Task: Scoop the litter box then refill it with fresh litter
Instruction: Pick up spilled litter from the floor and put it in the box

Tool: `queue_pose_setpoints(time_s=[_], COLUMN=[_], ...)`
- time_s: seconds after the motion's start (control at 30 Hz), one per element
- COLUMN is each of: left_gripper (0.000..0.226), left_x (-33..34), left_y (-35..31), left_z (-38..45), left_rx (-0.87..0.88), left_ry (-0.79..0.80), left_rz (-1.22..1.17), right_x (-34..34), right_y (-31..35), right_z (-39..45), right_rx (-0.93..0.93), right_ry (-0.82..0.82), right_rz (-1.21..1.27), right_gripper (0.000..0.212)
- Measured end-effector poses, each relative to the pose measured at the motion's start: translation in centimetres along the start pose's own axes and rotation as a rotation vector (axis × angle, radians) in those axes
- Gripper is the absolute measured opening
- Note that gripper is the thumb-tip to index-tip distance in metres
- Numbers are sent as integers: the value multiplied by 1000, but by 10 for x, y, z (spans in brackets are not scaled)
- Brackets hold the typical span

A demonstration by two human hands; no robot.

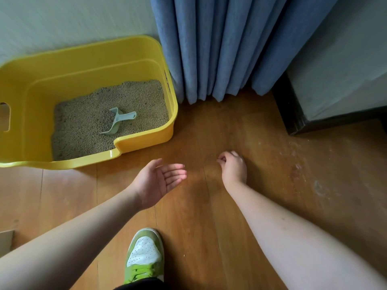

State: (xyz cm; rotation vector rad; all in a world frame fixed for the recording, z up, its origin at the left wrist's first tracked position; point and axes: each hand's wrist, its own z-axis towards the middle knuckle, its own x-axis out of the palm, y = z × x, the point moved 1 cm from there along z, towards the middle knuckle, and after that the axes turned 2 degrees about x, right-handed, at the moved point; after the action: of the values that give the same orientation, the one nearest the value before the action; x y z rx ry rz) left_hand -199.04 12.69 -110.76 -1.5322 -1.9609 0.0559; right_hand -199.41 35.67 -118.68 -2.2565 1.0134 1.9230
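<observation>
While our right hand [233,167] curls low over the wood floor [272,185] — pinching stray grains, we judge, though none show — our left hand [160,181] waits palm-up, fingers relaxed. Next comes tipping them into the glossy yellow litter box [144,141], where a pale plastic scoop [117,123] rests on gritty litter [83,126].
</observation>
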Motion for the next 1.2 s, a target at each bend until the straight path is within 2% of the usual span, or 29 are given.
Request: queue_pose_setpoints(time_s=[0.13, 0.27, 0.33, 0.47, 0.57, 0.63, 0.73, 0.8, 0.93, 1.07, 1.2], left_gripper=[61, 62, 64, 65, 62, 63, 58, 50, 39, 42, 48], left_x=[-1, 3, 5, 20, 34, 40, 43, 43, 39, 34, 31], left_y=[-1, 1, 3, 1, -2, -3, -3, -4, -5, -3, 6], left_z=[-1, 5, 12, 27, 31, 32, 35, 36, 34, 28, 22], left_rx=[9, 23, 26, 29, 15, -3, 7, 25, 54, 59, 17], left_ry=[-7, -36, -85, -130, -102, -72, -106, -127, -115, -75, -37], left_rz=[-10, -26, -16, -3, -26, -17, 19, 34, 88, 75, 32], right_x=[-2, -12, -21, -37, -44, -48, -50, -45, -32, -16, -4], right_y=[1, 15, 31, 61, 63, 57, 35, 17, -8, -11, 0], right_z=[1, -5, -12, -33, -34, -30, -18, -11, -6, -1, 5], right_rx=[-38, -48, -190, -593, -671, -602, -332, -187, -13, 6, -32], right_ry=[27, 59, 78, 139, 88, 40, -5, 19, 77, 122, 92], right_rz=[-100, 5, 74, 130, 210, 251, 319, 306, 191, 93, 74], right_gripper=[17, 14, 13, 9, 11, 15, 20, 20, 21, 30, 29])
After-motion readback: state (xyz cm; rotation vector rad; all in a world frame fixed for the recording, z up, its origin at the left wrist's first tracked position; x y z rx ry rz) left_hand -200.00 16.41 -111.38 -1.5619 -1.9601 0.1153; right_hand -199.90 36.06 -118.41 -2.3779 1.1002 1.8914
